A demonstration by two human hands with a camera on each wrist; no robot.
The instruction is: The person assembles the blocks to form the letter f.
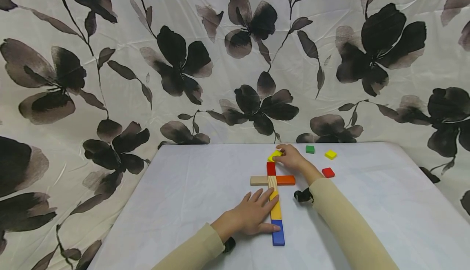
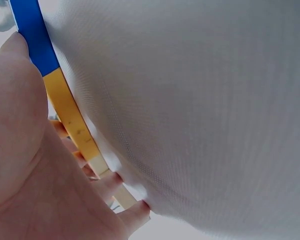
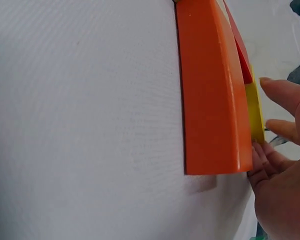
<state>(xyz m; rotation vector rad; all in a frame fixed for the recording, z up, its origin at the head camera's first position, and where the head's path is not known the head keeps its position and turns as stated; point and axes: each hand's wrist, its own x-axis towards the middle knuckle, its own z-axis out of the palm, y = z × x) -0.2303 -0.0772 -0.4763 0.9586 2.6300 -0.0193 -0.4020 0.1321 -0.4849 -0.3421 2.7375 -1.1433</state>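
Coloured wooden blocks form a cross on the white table. Its upright runs from a blue block (image 1: 278,238) through a yellow-orange block (image 1: 276,212) and a plain wood block (image 1: 271,181) to a red block (image 1: 271,169). A beige block (image 1: 258,180) and an orange block (image 1: 286,180) make the side arms. Fingers spread, my left hand (image 1: 251,216) rests on the upright, its thumb on the blue block and other fingertips along the yellow-orange and plain ones. My right hand (image 1: 292,158) pinches a tilted yellow block (image 1: 273,156) at the red block's far end.
At the table's far right lie a green block (image 1: 310,149), a smaller yellow block (image 1: 331,154) and a loose red block (image 1: 328,173). A flower-patterned curtain (image 1: 205,13) hangs behind the far edge of the white table (image 1: 176,204).
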